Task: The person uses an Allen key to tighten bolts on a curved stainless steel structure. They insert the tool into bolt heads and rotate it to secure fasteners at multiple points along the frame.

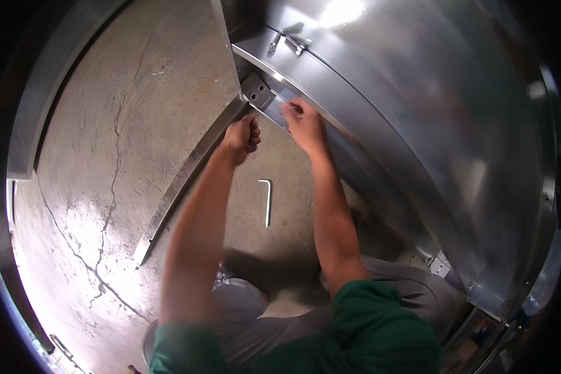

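Observation:
My left hand is closed in a fist beside the upper end of a long metal bar. Whatever its fingers may hold is hidden. To the right, my right hand is pinched close to the lower edge of a shiny steel panel; I cannot make out what is between its fingertips. Just above and between both hands, a grey metal block with round holes sits at the corner where bar and panel meet. A silver hex key lies on the floor below my hands, touched by neither.
Small metal bolts lie on the steel ledge above my hands. Cracked concrete floor spreads to the left, bounded by a metal frame. The steel structure curves down my right side to a light bracket near my knee.

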### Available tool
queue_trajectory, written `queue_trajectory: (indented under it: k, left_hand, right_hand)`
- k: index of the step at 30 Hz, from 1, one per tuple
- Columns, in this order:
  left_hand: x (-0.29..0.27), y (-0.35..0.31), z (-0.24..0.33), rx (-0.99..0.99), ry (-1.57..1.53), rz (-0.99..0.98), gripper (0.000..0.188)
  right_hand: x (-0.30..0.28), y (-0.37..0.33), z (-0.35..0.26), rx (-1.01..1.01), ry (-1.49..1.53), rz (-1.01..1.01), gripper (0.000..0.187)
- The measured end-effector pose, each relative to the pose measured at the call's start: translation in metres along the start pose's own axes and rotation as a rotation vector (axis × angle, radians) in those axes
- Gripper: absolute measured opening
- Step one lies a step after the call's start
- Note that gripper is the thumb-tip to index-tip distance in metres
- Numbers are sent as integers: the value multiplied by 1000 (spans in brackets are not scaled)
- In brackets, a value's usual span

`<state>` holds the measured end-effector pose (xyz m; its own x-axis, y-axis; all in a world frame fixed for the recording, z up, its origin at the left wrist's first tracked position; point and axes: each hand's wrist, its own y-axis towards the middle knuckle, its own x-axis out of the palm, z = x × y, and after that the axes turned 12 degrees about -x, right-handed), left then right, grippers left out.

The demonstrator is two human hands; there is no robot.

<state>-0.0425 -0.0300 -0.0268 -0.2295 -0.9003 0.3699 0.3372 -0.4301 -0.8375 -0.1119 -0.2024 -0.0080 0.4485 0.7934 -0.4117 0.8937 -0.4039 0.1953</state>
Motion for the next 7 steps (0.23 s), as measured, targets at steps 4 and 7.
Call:
queue_trajectory:
  k: [4, 7]
  left_hand:
    - [-1, 2, 37, 141, 1190, 201, 37]
    - [-2, 29, 27, 365, 1364, 3, 39]
  right_hand:
    - [-11, -54, 52, 397, -64, 261, 32]
    - [-12, -111, 80, 370, -144, 270, 31]
